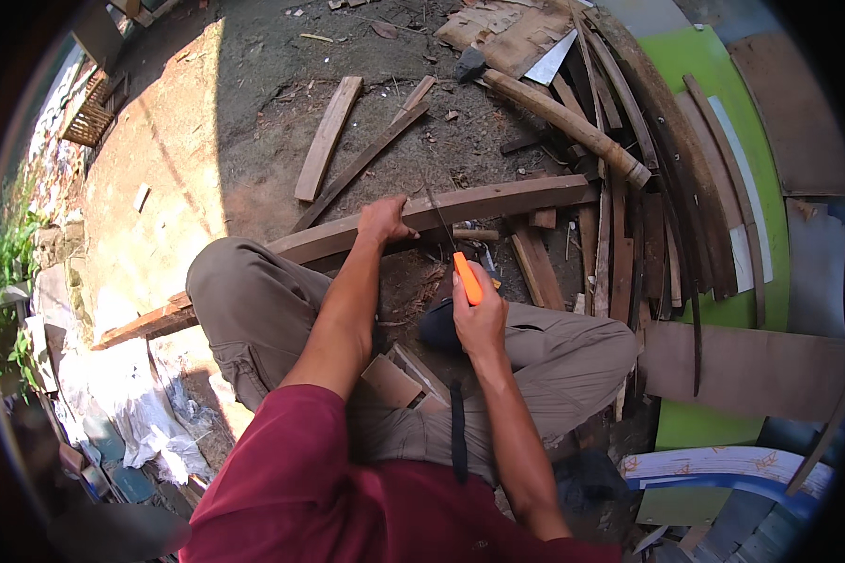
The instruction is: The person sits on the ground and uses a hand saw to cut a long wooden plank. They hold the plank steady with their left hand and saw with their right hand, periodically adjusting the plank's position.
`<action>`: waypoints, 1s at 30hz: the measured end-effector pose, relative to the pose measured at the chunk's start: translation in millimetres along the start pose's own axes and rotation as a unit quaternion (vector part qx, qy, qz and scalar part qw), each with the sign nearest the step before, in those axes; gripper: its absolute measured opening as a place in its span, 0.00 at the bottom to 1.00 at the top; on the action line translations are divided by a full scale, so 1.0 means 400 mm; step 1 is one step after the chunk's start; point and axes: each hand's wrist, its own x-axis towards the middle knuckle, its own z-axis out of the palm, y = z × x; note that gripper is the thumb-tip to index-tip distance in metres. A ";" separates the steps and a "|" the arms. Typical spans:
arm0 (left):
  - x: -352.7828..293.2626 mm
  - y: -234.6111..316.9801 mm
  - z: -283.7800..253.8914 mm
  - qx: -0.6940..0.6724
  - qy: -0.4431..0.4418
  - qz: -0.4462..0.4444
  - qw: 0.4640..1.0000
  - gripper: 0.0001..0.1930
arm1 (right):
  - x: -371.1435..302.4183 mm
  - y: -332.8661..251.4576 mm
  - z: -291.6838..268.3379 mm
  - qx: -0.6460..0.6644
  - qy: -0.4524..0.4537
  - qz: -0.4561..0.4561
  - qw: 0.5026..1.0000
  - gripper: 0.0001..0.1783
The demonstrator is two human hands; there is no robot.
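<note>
A long wooden beam [516, 196] lies crosswise in front of me, running from beside my left knee to the wood pile on the right. My left hand [383, 222] is closed over the beam's top, its thumb toward the right. In my right hand [480, 319] is a handsaw [468, 280] with an orange grip. Its thin dark blade points away from me and crosses the beam just right of my left hand. Whether the teeth sit in a cut is too small to tell. A short wood offcut [476, 234] lies behind the grip.
Beyond the beam lie a loose plank [329, 139] and a narrow strip [366, 161]. Piled timber and a thick round pole [568, 125] crowd the right, beside a green sheet [695, 70]. A white plastic sheet [150, 408] lies at left; small boards [390, 383] rest between my legs.
</note>
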 end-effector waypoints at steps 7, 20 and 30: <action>0.014 -0.001 -0.002 0.003 -0.002 -0.021 1.000 0.40 | -0.092 -0.021 -0.068 0.033 0.029 -0.043 0.998 0.19; 0.027 0.006 -0.026 0.003 -0.032 -0.018 0.999 0.49 | -0.040 0.170 0.023 0.121 -0.029 0.053 0.991 0.14; 0.062 0.006 -0.056 -0.037 -0.088 -0.036 0.995 0.47 | -0.031 0.141 0.001 0.073 -0.056 0.008 0.996 0.19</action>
